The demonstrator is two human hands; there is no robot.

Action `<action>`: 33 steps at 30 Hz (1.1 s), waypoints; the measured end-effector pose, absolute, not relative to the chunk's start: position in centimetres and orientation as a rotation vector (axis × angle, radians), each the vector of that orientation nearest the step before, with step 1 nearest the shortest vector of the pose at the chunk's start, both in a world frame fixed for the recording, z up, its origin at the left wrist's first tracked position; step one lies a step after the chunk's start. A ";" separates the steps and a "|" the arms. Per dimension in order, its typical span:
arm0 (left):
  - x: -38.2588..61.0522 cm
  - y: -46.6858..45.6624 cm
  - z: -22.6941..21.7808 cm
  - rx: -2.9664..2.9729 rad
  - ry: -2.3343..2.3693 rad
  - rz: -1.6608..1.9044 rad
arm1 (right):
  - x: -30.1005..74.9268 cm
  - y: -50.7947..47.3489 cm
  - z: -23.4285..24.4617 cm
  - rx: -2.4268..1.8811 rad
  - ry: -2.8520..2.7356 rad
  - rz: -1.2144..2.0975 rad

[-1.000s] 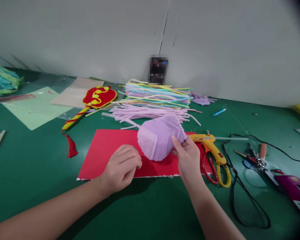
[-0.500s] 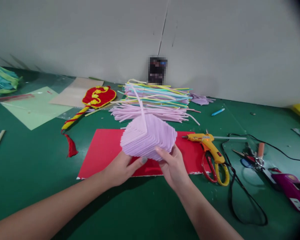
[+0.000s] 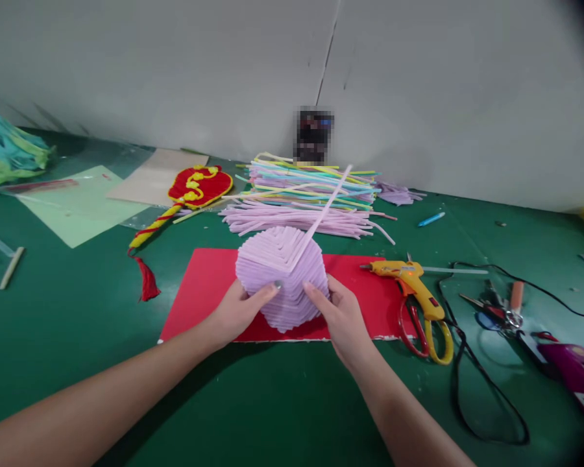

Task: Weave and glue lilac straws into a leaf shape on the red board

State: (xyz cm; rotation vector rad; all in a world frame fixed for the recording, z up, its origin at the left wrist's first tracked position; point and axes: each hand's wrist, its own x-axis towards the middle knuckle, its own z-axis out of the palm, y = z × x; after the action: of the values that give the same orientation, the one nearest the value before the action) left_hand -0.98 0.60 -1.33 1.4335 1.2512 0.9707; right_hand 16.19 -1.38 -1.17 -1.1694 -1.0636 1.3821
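A lilac bundle of stacked strips [image 3: 279, 275], rounded like a lantern body, is held above a red sheet [image 3: 199, 288] on the green table. My left hand [image 3: 236, 311] grips its left side with the thumb on the front. My right hand [image 3: 340, 318] grips its right side. One long lilac strip [image 3: 326, 211] sticks up and to the right from the top of the bundle.
Behind lies a pile of pastel strips [image 3: 306, 194] and a red-and-yellow fan ornament [image 3: 194, 188] with a tassel. A yellow glue gun [image 3: 411, 282], red-and-yellow scissors [image 3: 428, 331], black cable [image 3: 472, 383] and more tools lie to the right. Paper sheets [image 3: 78, 204] lie far left.
My left hand came up off the red sheet and took hold of the bundle. Both hands turned it, and the loose strip swung from left to upper right.
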 end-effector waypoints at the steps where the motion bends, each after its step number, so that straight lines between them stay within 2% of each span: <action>1: -1.0 0.7 -1.2 1.403 1.216 0.948 | 16.2 -1.4 -1.2 -1.187 -1.072 1.355; 6: -1.1 1.2 -0.7 1.440 1.148 0.880 | 15.9 -1.5 -1.3 -1.187 -0.983 1.230; 16: -1.4 1.2 -0.7 1.363 0.975 0.810 | 15.7 -1.7 -0.8 -1.092 -0.638 1.534; 33: -1.7 1.3 -0.9 1.398 0.983 0.745 | 15.7 -1.5 -0.4 -1.106 -0.653 1.509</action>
State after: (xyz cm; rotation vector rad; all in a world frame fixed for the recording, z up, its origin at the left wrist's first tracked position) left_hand -1.66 1.31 -0.90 1.3983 0.9828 0.7448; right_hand 15.68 -1.55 -0.36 -1.1058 -0.6528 1.5086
